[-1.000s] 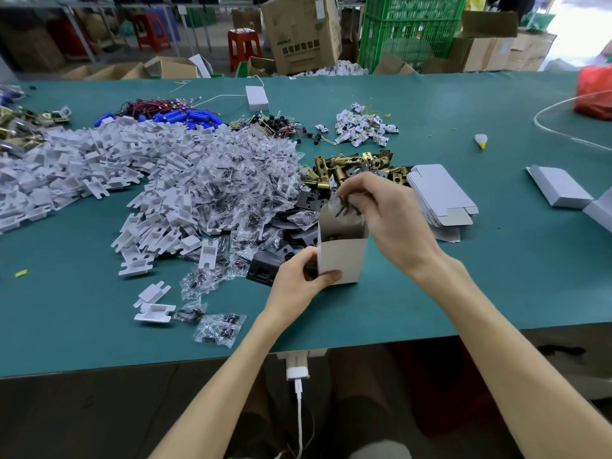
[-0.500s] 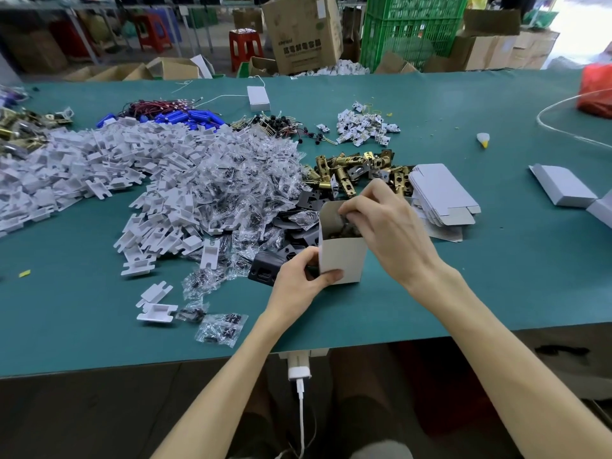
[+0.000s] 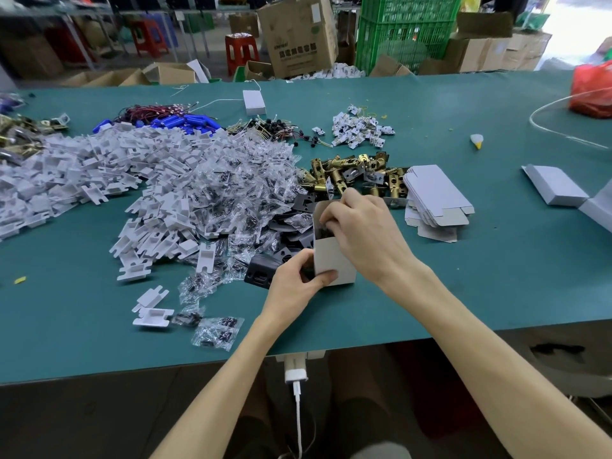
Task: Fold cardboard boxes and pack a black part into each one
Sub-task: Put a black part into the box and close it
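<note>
Past the white clips (image 3: 99,180), I see a black part (image 3: 261,271) beside the left hand (image 3: 291,288), which pinches the upright box (image 3: 331,260) on the table (image 3: 463,276), while the right hand (image 3: 362,228) curls into its open top, its grip unclear.

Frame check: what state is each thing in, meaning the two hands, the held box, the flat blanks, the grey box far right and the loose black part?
box: upright, top open.
left hand: grips the box's lower part.
right hand: fingers curled into the box's top; grip hidden.
flat blanks: stacked, unfolded.
grey box: closed, lying flat.
black part: lying loose beside the left hand, unpacked.
</note>
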Tool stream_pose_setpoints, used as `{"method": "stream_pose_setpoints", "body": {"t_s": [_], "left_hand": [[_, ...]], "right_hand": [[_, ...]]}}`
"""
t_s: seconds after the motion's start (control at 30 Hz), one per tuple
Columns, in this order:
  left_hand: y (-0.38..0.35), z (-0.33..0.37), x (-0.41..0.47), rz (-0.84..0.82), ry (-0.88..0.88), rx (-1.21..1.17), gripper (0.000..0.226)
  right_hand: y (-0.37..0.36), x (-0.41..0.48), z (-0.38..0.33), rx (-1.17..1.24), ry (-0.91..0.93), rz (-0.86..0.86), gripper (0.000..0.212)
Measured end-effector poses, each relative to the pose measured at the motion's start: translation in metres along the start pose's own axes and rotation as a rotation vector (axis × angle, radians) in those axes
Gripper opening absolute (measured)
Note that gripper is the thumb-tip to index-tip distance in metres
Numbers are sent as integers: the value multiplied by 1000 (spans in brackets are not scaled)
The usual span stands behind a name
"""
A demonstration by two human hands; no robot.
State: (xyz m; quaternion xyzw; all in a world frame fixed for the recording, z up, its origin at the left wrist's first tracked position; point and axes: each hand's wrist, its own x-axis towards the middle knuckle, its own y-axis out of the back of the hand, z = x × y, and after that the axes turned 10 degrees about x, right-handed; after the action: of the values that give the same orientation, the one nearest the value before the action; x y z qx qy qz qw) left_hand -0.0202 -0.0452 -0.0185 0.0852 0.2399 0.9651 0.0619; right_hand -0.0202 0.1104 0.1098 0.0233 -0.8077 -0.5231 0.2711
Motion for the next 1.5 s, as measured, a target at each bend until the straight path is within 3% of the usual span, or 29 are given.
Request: {"method": "stream_pose_setpoints", "body": {"t_s": [0.43,0.53,0.63,0.77,0.97,1.1,1.27,1.37,1.43,1.5], "left_hand": [[0,-1,0,-9,-11,-27,28],[1,-1,-1,-13,-10,-39,26],[1,1,-2,-17,-10,-38,25],[1,0,-2,-26,-36,-39,24],[1,0,-2,-19,-41,-44,28],[0,3,-3,-4,-62,-31,33],[-6,14,-11,155,-163,46,54],[-7,21,-16,295,-230,32,61],[-6,26,-17,314,-272,59,60],[-5,29,-18,311,-308,92,58]], "right_hand": [[0,-16,14,-350,-26,-200,21],[2,-21,17,-318,8,-161,5],[8,-23,13,-314,-78,-176,37],[6,-25,-2,-364,-232,-295,46],[-1,-21,2,-138,-267,-383,23],[-3,-33,4,-189,-180,-308,19],[3,-50,8,-13,-24,-25,13],[5,-56,14,94,-68,71,28],[-2,-59,19,229,-124,120,45],[-9,-63,23,441,-202,195,48]]}}
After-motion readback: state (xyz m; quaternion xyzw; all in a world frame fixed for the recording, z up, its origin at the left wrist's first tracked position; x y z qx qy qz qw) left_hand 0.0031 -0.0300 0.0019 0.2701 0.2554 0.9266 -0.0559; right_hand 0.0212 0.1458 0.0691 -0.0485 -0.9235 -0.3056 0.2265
